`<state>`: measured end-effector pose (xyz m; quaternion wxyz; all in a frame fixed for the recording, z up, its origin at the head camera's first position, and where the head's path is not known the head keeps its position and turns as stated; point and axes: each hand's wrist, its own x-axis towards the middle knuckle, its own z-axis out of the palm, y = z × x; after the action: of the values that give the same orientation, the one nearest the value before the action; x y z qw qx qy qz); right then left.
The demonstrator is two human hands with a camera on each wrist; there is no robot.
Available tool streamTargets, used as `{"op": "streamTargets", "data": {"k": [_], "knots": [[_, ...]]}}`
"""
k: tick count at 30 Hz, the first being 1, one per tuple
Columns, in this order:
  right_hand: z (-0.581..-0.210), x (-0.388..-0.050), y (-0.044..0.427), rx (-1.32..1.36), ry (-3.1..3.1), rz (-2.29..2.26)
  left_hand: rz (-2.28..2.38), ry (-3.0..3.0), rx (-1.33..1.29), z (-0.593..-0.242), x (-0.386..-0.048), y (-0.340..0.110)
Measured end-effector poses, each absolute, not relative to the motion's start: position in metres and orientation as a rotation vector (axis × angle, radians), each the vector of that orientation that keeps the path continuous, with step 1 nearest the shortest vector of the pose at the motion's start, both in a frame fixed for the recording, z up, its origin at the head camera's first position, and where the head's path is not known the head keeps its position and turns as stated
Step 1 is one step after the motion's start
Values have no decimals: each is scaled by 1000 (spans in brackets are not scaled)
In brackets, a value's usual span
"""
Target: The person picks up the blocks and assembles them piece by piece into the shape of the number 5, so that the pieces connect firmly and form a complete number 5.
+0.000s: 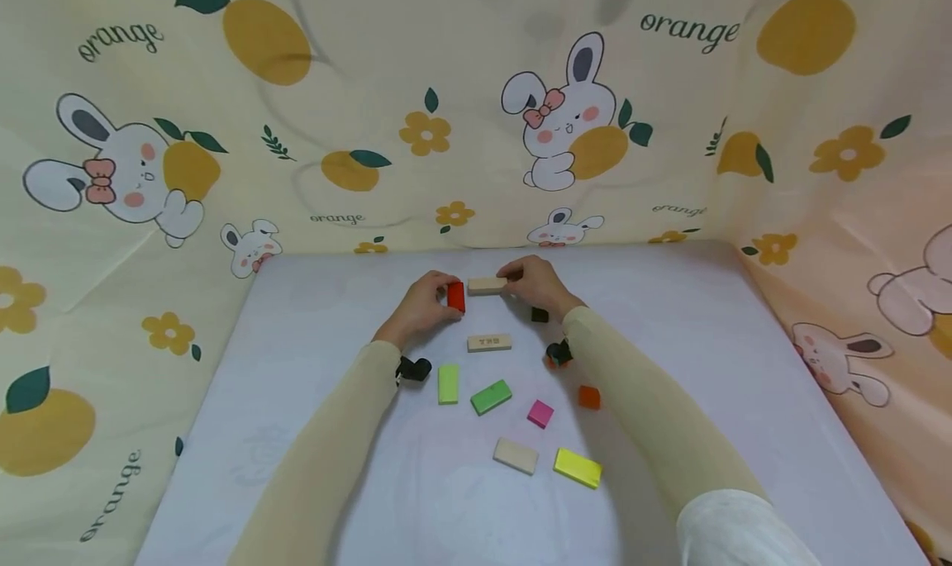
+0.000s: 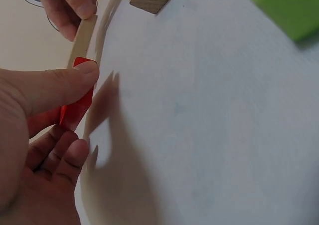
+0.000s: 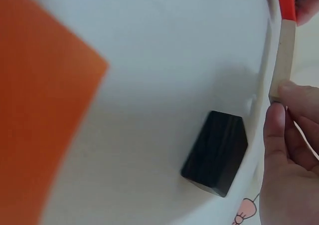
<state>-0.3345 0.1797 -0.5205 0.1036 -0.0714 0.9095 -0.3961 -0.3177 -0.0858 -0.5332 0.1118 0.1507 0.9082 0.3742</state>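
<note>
At the far part of the table, my left hand (image 1: pixel 421 306) pinches a red block (image 1: pixel 456 297) between thumb and fingers. Just right of it, my right hand (image 1: pixel 537 282) grips the right end of a pale wooden block (image 1: pixel 487 286). In the head view a narrow gap separates the two blocks. The left wrist view has the thumb lying over the red block (image 2: pixel 77 108), with the wooden block (image 2: pixel 82 43) beyond. Thumb and fingertips hold the wooden block's end (image 3: pixel 284 60) in the right wrist view. A black block (image 3: pixel 217 152) lies close to that hand.
Nearer me lie a printed wooden block (image 1: pixel 488 343), light green (image 1: pixel 449 384), green (image 1: pixel 492 397), pink (image 1: pixel 540 414), orange (image 1: pixel 589 397) and yellow (image 1: pixel 578 468) blocks, plus a plain wooden one (image 1: pixel 516 456). A patterned cloth (image 1: pixel 476 136) rises behind the white table (image 1: pixel 297 434).
</note>
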Motion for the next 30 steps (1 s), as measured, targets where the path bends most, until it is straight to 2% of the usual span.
{"op": "streamTargets", "data": {"k": [30], "knots": [[-522,-334,176,-208,2674,-1095,1121,2647,461,-543,-320,-75]]}}
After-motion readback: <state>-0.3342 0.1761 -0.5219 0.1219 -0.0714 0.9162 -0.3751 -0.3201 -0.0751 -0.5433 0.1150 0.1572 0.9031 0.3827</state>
